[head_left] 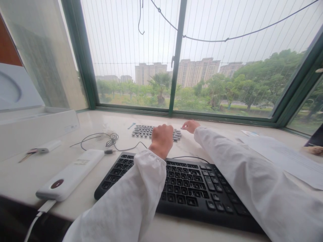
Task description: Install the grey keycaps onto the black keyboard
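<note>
A black keyboard (pixel 176 188) lies across the counter in front of me, with bare square sockets over its left and middle part and keycaps still on at the right. Behind it, loose dark keycaps (pixel 142 131) are laid out in rows. My left hand (pixel 162 139) is curled closed over the right half of these rows, its fingertips hidden behind the knuckles. At the right end of the rows, my right hand (pixel 191 126) has thumb and finger pinched at a small dark keycap (pixel 182 128). Both forearms, in white sleeves, pass over the keyboard.
A white power bank (pixel 72 174) with a cable stands left of the keyboard. A thin black cable (pixel 111 139) lies coiled behind it. A small blue tool (pixel 131 125) is near the keycaps. An open white box (pixel 37 129) is at left, papers (pixel 285 158) at right, a window behind.
</note>
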The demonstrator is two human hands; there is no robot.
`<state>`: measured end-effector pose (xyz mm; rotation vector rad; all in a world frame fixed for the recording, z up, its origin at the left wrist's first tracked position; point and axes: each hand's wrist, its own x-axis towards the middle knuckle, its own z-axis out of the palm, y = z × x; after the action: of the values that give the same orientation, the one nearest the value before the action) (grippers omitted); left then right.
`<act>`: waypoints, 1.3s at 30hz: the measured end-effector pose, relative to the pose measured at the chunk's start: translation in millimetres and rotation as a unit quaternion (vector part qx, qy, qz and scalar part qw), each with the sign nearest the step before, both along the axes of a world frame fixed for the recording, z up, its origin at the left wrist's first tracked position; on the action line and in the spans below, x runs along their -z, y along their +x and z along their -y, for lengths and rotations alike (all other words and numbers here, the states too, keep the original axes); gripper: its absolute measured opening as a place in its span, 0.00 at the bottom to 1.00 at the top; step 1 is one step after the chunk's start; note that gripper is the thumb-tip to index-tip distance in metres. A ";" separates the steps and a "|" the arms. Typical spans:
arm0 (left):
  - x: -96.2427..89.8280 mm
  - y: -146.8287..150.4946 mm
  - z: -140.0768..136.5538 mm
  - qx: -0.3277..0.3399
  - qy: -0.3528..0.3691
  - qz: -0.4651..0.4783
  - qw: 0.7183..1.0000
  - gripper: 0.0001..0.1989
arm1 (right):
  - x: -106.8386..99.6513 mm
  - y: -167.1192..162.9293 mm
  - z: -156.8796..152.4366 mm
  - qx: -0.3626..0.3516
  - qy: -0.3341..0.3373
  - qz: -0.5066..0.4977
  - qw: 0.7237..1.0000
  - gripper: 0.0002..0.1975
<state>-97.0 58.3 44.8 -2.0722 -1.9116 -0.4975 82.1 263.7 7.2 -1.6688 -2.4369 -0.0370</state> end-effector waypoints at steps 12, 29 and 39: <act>4.7 4.3 -1.3 0.251 -0.144 0.111 0.951 0.12 | -30.0 54.9 193.0 -0.154 -0.042 -0.114 0.981 0.17; 17.4 9.6 -3.8 0.386 -0.254 0.168 0.871 0.15 | -6.9 50.1 234.7 -0.144 -0.049 -0.161 0.975 0.11; 13.2 13.6 0.4 0.383 -0.250 0.147 0.877 0.14 | -5.9 49.6 235.8 -0.148 -0.035 -0.181 0.972 0.10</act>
<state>-83.4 57.9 31.6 -3.2772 -1.3563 -0.5282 131.7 27.9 13.1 -1.1889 -2.3888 0.3658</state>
